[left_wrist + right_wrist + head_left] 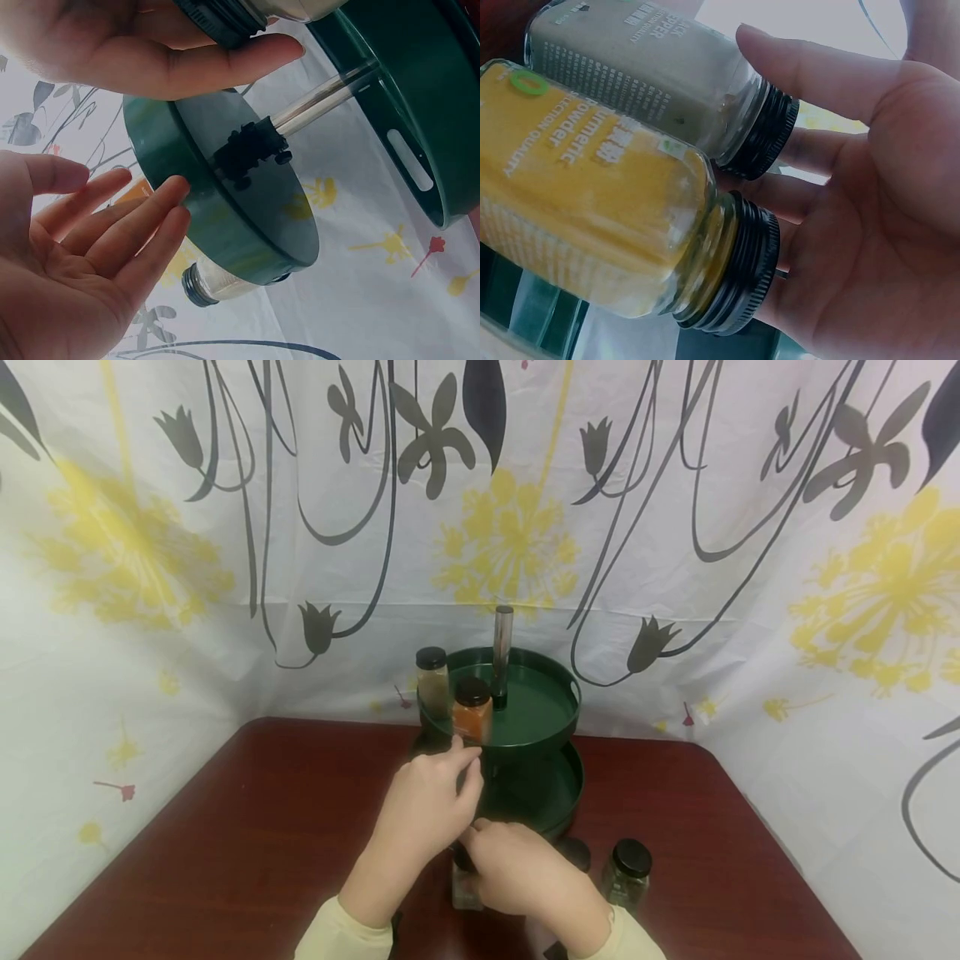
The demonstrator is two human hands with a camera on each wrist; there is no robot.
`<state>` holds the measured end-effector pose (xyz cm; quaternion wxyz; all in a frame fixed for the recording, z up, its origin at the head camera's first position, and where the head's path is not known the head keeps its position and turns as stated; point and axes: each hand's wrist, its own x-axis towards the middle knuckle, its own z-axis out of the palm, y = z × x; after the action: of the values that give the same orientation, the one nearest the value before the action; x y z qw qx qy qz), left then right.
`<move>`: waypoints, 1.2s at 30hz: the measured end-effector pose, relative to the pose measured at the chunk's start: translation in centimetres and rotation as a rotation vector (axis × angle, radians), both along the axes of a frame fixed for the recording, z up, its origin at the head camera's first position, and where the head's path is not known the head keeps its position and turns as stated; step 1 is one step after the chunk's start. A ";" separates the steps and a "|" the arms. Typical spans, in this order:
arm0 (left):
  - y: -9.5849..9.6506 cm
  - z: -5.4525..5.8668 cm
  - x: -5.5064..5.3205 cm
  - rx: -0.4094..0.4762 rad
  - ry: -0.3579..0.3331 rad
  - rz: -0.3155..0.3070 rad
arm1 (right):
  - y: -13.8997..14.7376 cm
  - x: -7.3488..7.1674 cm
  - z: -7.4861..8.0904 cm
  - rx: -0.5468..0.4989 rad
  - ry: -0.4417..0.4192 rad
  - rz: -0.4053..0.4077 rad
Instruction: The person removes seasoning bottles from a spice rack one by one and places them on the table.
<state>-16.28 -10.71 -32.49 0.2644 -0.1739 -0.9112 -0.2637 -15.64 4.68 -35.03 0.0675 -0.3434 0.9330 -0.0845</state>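
My left hand [431,789] has its fingers extended, fingertips right at the near rim of a green round shelf's upper tier [543,714]. Just above them on that tier stands a black-capped jar of orange spice [471,724]. Lower down, my right hand [525,870] grips the black cap of a pepper jar [467,893], thumb on one side and fingers on the other. The right wrist view shows this pepper jar [645,71] with its greyish contents. Beside it there, a turmeric jar [592,187] with yellow powder overlaps the fingers.
A pale spice jar [432,689] stands at the upper tier's left, near the central metal post [502,647]. Below is the lower tier [536,793]. Right of my hand, another jar [628,875] stands on the red-brown table [300,810]. A flower-patterned curtain [525,552] hangs behind.
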 end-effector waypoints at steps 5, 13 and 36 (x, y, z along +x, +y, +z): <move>-0.2 0.1 0.0 0.001 0.020 -0.014 | 0.0 0.0 0.0 -0.001 0.000 0.000; -2.0 0.3 -0.6 0.118 0.060 0.036 | -0.1 -0.1 -0.1 -0.012 -0.013 -0.002; -3.0 0.0 -2.1 0.127 -0.223 0.069 | 0.0 -0.2 -0.3 0.001 0.007 -0.001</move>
<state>-18.37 -13.75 -32.49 0.1808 -0.0947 -0.9218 -0.3295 -15.88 4.63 -35.34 0.0643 -0.3433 0.9334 -0.0825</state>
